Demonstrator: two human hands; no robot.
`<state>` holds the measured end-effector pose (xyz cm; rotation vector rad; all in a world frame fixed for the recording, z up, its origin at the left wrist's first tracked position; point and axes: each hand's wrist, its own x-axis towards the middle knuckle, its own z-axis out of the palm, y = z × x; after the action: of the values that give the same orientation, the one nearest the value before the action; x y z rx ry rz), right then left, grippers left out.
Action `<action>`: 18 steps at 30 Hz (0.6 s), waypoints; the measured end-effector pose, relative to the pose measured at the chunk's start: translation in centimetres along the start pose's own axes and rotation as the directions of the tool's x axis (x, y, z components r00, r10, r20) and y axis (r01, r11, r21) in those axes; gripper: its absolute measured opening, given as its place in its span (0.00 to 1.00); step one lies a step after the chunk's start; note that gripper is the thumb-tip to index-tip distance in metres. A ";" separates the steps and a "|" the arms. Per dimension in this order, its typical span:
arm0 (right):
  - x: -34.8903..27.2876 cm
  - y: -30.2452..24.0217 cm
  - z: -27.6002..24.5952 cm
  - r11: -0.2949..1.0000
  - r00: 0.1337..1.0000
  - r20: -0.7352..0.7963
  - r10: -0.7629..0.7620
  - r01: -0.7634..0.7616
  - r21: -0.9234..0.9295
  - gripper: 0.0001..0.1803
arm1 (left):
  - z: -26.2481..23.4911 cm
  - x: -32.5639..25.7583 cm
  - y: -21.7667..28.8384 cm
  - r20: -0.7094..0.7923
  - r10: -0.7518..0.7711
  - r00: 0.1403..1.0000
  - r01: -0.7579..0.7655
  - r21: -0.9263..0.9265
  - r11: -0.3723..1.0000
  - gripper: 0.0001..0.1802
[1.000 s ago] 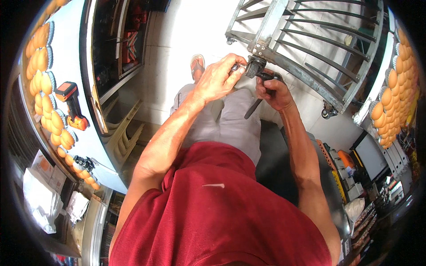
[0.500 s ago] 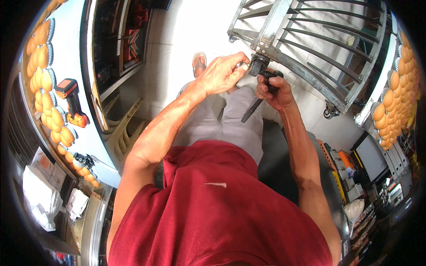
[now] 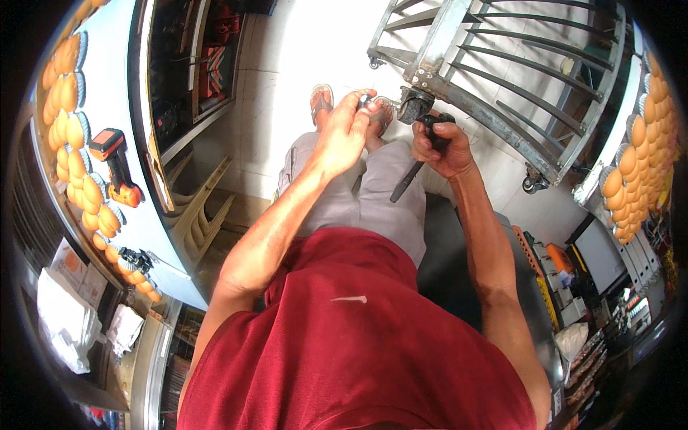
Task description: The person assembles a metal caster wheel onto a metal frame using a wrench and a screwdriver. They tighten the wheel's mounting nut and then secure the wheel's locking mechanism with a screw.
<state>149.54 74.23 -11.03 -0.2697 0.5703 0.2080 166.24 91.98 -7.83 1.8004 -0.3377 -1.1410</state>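
Observation:
My left hand (image 3: 345,132) is closed, pinching a small shiny metal piece (image 3: 365,100) at the fingertips. Its exact kind is too small to tell. Fingers of my right hand (image 3: 450,149) wrap round a black long-handled tool (image 3: 407,180), whose bar slants down to the left; the grip hides part of its head. Just above the tool's head is a dark caster wheel (image 3: 413,107), mounted on the corner of a grey metal rack (image 3: 494,111). My left hand is to the left of that caster and apart from it.
More casters (image 3: 533,179) are on the slatted rack. On the left, an orange-and-black cordless power tool (image 3: 117,166) lies on a pale blue surface (image 3: 107,79) beside stacked orange rounded pieces (image 3: 72,129). My sandalled feet (image 3: 322,100) rest on the light tiled floor (image 3: 261,86).
My left hand has drawn away from the caster, leftward and slightly down, with the small metal piece in its fingers. My right hand and its tool have hardly moved.

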 end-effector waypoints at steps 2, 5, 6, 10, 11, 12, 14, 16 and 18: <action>0.0 0.2 0.1 1.000 1.000 -0.009 -0.013 0.013 -0.002 0.17 | 1.2 -0.3 -0.1 -0.021 0.097 0.995 -0.098 -0.025 0.995 0.20; -0.1 0.4 0.1 0.999 0.999 0.002 -0.034 0.034 0.002 0.16 | 2.0 -1.1 0.3 -0.015 0.121 0.993 -0.121 -0.006 0.993 0.20; -0.1 0.3 0.2 0.999 0.999 0.002 -0.035 0.035 -0.007 0.16 | 2.6 -1.3 0.3 -0.042 0.163 0.986 -0.162 0.031 0.986 0.20; -0.3 0.3 0.2 0.999 0.999 -0.015 -0.041 0.041 -0.036 0.14 | 3.7 -2.2 1.0 -0.174 0.210 0.962 -0.193 0.107 0.975 0.19; -0.2 0.3 0.1 0.998 0.999 -0.017 -0.041 0.040 -0.042 0.14 | 3.8 -2.4 1.1 -0.194 0.187 0.963 -0.172 0.089 0.981 0.19; -0.2 0.3 0.2 0.997 0.998 -0.023 -0.050 0.049 -0.062 0.14 | 3.9 -2.6 1.1 -0.208 0.185 0.960 -0.171 0.085 0.982 0.18; -0.2 0.1 0.3 0.993 0.997 -0.034 -0.069 0.065 -0.101 0.14 | 4.3 -2.8 1.0 -0.235 0.180 0.955 -0.166 0.079 0.983 0.18; -0.3 0.0 0.3 0.993 0.997 -0.040 -0.060 0.056 -0.105 0.14 | 4.4 -2.9 1.3 -0.274 0.135 0.952 -0.130 0.039 0.991 0.17; -0.3 -0.2 0.2 0.993 0.998 -0.044 -0.051 0.046 -0.112 0.14 | 4.6 -2.8 1.5 -0.317 0.113 0.942 -0.118 0.004 0.993 0.16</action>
<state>149.48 74.06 -10.63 -0.3970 0.5983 0.1873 161.32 90.42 -5.59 1.8880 -0.2392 -0.7537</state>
